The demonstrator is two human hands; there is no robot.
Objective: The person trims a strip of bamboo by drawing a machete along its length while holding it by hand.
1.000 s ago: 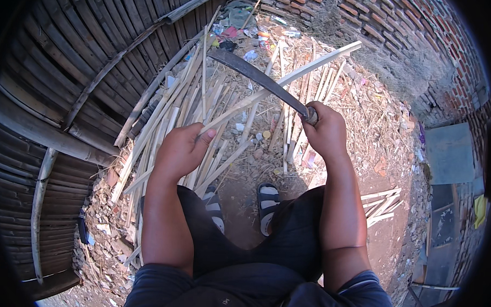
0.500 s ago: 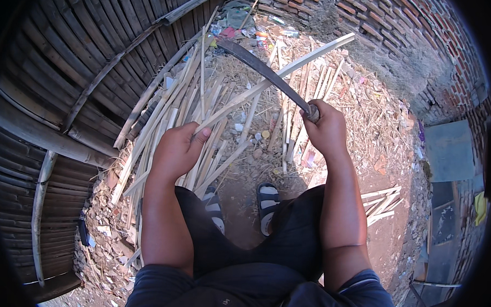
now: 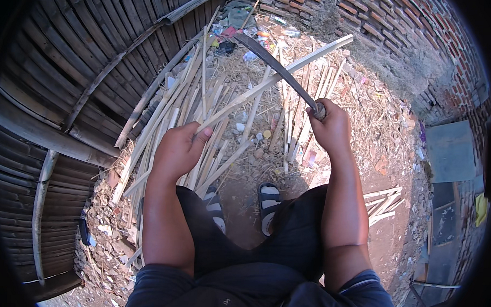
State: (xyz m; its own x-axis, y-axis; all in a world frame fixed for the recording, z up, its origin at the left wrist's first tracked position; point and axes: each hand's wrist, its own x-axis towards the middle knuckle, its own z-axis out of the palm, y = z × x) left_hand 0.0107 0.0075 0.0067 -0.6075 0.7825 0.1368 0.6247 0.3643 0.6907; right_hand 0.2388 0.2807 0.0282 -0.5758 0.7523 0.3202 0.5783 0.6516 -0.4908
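My left hand (image 3: pixel 178 148) is closed round the near end of a long pale bamboo strip (image 3: pixel 246 95), which slants up and away to the right. In my right hand (image 3: pixel 331 127) is the handle of a machete (image 3: pixel 281 71) with a dark, curved blade. The blade crosses over the strip beyond its middle, its tip pointing to the far left. Whether the edge touches the strip, I cannot tell. Under and beyond my left hand lie many more loose bamboo strips (image 3: pixel 174 105).
A bamboo-slat wall (image 3: pixel 87 45) runs along the left, a brick wall (image 3: pixel 385 23) along the far right. Straw and rubbish litter the ground. A small pile of short strips (image 3: pixel 383 204) lies right of my leg. My sandalled feet (image 3: pixel 268 205) stand below the work.
The machete has slid to the right along the strip, my right hand moving slightly right with it. The left hand and the strip have hardly moved.
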